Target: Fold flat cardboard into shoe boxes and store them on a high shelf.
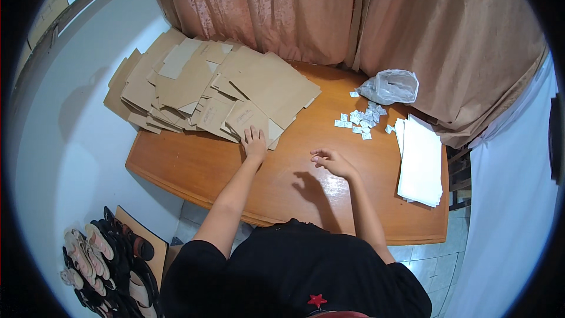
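My left hand (255, 143) lies with its fingers spread on the near edge of a brown paper envelope (246, 116). That envelope rests at the front right of a broad, overlapping heap of brown envelopes (191, 79), with some paler grey pieces among them. Above the wooden table (282, 185), my right hand (334, 163) hovers with loosely bent fingers apart and nothing visible in them. Its shadow falls on the tabletop just below. Beyond it lies a scatter of small white printed packets (366, 120).
A clear plastic bag (395, 86) stands behind the packets. On the right side sits a stack of white paper sheets (421, 159). Brown curtains (265, 12) hang along the table's far edge. At the lower left is a rack of shoes (112, 253), beside the white wall (70, 147).
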`<state>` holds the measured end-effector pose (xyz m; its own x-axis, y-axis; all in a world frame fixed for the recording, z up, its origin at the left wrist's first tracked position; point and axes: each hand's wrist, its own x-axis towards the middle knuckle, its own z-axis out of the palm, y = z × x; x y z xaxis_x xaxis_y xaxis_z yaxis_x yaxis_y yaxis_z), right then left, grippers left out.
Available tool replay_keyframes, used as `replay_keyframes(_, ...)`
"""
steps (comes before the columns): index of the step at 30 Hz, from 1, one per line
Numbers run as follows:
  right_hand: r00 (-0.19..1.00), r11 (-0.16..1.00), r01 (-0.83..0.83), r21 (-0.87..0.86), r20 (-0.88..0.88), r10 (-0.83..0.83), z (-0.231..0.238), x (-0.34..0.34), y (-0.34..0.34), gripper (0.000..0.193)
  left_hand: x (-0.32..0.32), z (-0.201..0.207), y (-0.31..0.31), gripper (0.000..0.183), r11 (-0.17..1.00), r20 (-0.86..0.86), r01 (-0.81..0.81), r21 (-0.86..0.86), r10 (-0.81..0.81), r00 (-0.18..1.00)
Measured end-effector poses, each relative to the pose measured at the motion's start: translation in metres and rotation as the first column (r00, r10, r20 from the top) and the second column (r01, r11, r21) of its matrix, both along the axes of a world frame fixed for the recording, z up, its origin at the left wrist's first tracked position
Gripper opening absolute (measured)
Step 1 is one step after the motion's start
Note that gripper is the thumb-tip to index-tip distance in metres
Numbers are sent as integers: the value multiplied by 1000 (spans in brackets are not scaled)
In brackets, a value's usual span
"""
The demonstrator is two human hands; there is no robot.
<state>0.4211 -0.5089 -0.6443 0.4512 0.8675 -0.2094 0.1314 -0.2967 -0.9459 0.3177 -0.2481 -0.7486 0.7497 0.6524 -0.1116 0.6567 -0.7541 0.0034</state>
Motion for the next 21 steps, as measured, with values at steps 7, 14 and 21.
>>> replay_keyframes(7,991,994,93,51,-105,-87,-26,-12,-13,37,3,38,8,31,961,83,159,-226,-143,986)
replay_keyframes(14,977,985,170,28,-139,-165,-24,-23,-32,37,-4,79,28,21,996,466,74,-42,-46,883)
replay_keyframes(21,949,949,310,59,-86,-304,-28,-23,-36,49,-32,167,9,22,977,852,146,-155,58,520)
